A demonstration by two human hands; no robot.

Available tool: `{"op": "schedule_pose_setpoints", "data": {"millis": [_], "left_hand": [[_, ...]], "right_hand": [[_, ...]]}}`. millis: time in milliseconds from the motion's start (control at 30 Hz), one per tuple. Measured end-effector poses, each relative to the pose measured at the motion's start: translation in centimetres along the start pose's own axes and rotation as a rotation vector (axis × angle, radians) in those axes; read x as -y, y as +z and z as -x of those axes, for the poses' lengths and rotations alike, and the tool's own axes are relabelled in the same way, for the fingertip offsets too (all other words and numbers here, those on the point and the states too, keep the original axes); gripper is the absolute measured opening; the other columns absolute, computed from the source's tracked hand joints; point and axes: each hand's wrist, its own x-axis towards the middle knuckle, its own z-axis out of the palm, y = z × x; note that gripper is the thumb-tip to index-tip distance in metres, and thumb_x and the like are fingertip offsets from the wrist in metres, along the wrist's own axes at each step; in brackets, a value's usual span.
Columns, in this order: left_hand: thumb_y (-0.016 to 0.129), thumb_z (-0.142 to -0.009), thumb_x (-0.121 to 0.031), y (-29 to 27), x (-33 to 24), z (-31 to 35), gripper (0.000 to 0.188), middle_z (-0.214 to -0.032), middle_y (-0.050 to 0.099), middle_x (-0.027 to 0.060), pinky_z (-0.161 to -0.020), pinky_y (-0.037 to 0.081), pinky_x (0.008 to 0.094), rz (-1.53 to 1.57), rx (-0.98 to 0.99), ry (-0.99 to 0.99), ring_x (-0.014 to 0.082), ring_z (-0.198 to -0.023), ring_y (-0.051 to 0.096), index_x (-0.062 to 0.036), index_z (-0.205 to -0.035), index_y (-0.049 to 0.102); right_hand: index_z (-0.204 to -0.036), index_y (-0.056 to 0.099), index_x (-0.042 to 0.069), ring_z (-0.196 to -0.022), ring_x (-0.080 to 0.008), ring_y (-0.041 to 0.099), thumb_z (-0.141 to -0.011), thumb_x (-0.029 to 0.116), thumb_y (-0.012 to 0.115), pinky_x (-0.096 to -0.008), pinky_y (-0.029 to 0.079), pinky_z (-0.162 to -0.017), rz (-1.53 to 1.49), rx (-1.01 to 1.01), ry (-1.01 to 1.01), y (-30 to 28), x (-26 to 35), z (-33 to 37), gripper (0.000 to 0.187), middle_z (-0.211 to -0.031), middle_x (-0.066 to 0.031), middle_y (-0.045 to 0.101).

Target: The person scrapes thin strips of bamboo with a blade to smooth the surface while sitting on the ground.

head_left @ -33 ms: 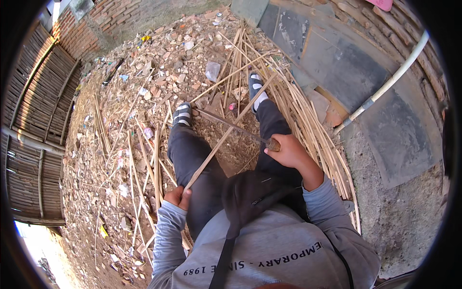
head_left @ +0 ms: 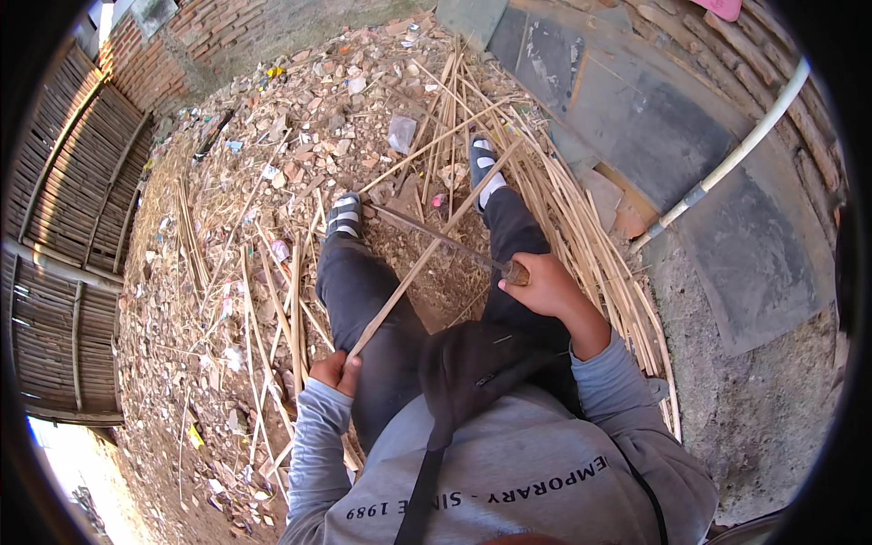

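Left grip (head_left: 336,372): fingers clamped on the near end of the strip (head_left: 391,309).
Right grip (head_left: 540,286): wrapped around the handle of the knife (head_left: 472,252), right of the strip.
Open room: bare soil (head_left: 454,291) shows below the strip's middle, hemmed by the left leg (head_left: 359,300) and, right of the strip, the right leg (head_left: 513,227).
Strip: long, straight, flat, pale tan; it slants away over the left leg, passing across the right shoe (head_left: 481,159) in view.
Knife: brown handle, long thin blade crossing the strip; whether they touch, I cannot tell. Its tip ends left of the strip, just beside the left shoe (head_left: 343,218).
Counts: one strip, one knife, two legs, two shoes; loose sticks (head_left: 296,318) left of the strip and the pile (head_left: 581,232) right of it overlap too much to count.
Far edges: rubble (head_left: 313,127) beyond the strip, then one brick wall (head_left: 236,32); one bamboo wall (head_left: 82,200) well left of it; one pale pipe (head_left: 738,155) well right.
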Motion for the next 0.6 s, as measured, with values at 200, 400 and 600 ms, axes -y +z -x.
{"op": "schedule_pose_setpoints", "data": {"millis": [200, 400, 600], "left_hand": [[0.063, -0.099, -0.036, -0.11, -0.31, 0.09, 0.045, -0.055, 0.042, 0.0110, -0.053, 0.037, 0.0395, 0.032, 0.015, -0.023, 0.0207, -0.053, 0.041, 0.0003, -0.074, 0.053], [0.063, -0.099, -0.036, -0.10, -0.26, 0.01, 0.044, -0.056, 0.043, 0.0106, -0.054, 0.038, 0.0385, 0.020, 0.008, -0.001, 0.0191, -0.054, 0.041, 0.0005, -0.076, 0.055], [0.064, -0.099, -0.036, -0.16, -0.41, 0.02, 0.044, -0.056, 0.043, 0.0086, -0.053, 0.038, 0.0378, 0.026, 0.010, 0.000, 0.0173, -0.054, 0.041, 0.0005, -0.076, 0.055]], "right_hand": [[-0.098, 0.070, 0.001, -0.082, -0.0423, 0.067, -0.080, 0.029, 0.080, -0.0466, 0.052, -0.072, -0.028, -0.011, -0.024, 0.39, -0.32, -0.11, 0.034, -0.083, -0.0216, 0.069], [-0.098, 0.070, 0.001, -0.080, -0.0417, 0.067, -0.080, 0.029, 0.080, -0.0463, 0.052, -0.071, -0.037, -0.016, -0.027, 0.50, -0.51, -0.15, 0.035, -0.081, -0.0213, 0.068], [-0.099, 0.070, 0.001, -0.080, -0.0410, 0.068, -0.080, 0.030, 0.081, -0.0463, 0.052, -0.072, -0.052, -0.016, -0.024, 1.05, -0.94, -0.14, 0.036, -0.082, -0.0209, 0.069]]}}
